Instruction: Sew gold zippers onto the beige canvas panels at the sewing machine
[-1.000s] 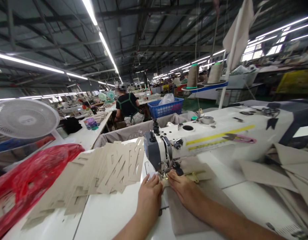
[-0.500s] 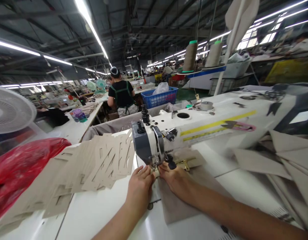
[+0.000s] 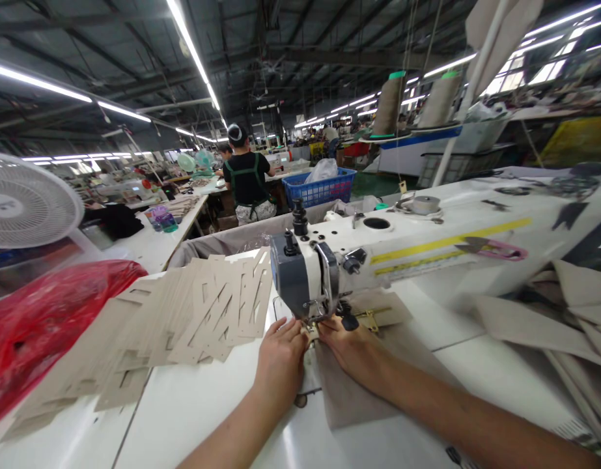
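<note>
At the needle end of a white sewing machine (image 3: 300, 273), both hands work close together. My left hand (image 3: 280, 358) is left of the presser foot, its fingers bent in on the edge of the work, where a small cream piece shows; its thumb is hidden. My right hand (image 3: 351, 348) holds a beige fabric panel (image 3: 349, 400) down from the right, fingertips beside the foot and partly hidden by the machine. The panel lies flat under my right forearm and hangs toward me. A brass-coloured guide (image 3: 371, 318) stands behind my right hand.
Cut beige pieces with slots (image 3: 217, 312) fan out on the left, beside a red plastic bag (image 3: 60, 326) and a white fan (image 3: 29, 198). More beige panels (image 3: 539, 326) lie at the right. Pink-handled snips (image 3: 495, 247) rest on the machine arm. A co-worker (image 3: 246, 176) sits ahead.
The view has turned slightly left, so the machine and hands appear farther right. Both hands stay at the presser foot, with little visible movement of the fabric panel.
</note>
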Demonstrator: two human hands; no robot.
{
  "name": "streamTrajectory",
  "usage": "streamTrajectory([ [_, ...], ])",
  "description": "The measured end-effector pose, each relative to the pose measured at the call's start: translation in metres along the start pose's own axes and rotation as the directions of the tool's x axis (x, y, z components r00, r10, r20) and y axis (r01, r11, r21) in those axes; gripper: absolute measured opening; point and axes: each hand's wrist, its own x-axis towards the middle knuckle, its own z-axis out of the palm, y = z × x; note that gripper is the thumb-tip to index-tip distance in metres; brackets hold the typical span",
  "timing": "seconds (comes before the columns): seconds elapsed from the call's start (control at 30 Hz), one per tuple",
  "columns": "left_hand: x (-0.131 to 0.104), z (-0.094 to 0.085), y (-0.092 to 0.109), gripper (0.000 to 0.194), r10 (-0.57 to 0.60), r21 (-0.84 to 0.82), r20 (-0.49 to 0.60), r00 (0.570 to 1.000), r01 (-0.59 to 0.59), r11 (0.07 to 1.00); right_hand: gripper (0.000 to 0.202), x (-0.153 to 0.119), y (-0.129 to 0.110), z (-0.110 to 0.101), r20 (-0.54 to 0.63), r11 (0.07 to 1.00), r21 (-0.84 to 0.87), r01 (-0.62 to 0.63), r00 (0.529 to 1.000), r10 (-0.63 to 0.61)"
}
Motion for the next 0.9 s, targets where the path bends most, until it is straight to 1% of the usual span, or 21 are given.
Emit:
streamTrajectory([
  [0.13,0.001,0.001,0.000,0.020,-0.033,0.009,0.017,0.999,0.033,0.999,0.027,0.001,0.003,0.003,-0.013,0.999,-0.050,0.017,1.000,-0.018],
  [0.27,0.001,0.002,-0.002,0.022,-0.036,-0.005,0.039,0.999,0.036,0.999,0.029,0.002,0.004,0.005,-0.047,0.997,-0.047,0.054,0.997,-0.056],
  [0.53,-0.006,0.005,-0.002,0.021,0.000,0.000,-0.017,1.000,0.000,1.000,0.027,-0.005,-0.003,0.000,-0.093,0.992,-0.072,0.102,0.990,-0.109],
  [0.7,-0.008,0.006,-0.001,0.022,-0.014,0.000,-0.039,0.999,0.014,1.000,0.028,-0.009,-0.007,-0.001,-0.131,0.980,-0.159,0.117,0.982,-0.139],
  [0.77,-0.007,0.005,0.000,0.023,-0.033,-0.014,-0.043,0.999,0.032,0.999,0.027,-0.008,-0.008,0.001,-0.152,0.969,-0.228,0.093,0.980,-0.130],
  [0.83,-0.007,0.002,0.000,0.026,-0.065,-0.012,-0.039,0.997,0.064,0.998,0.024,-0.007,-0.007,0.004,-0.203,0.947,-0.321,0.004,0.976,-0.073],
  [0.87,-0.008,0.001,0.000,0.027,-0.092,0.016,-0.030,0.995,0.093,0.996,0.030,-0.008,-0.007,0.006,-0.228,0.931,-0.362,-0.048,0.973,-0.038],
  [0.9,-0.010,-0.001,0.000,0.027,-0.126,0.068,-0.016,0.992,0.127,0.990,0.042,-0.009,-0.006,0.008,-0.246,0.914,-0.395,-0.096,0.969,-0.005],
])
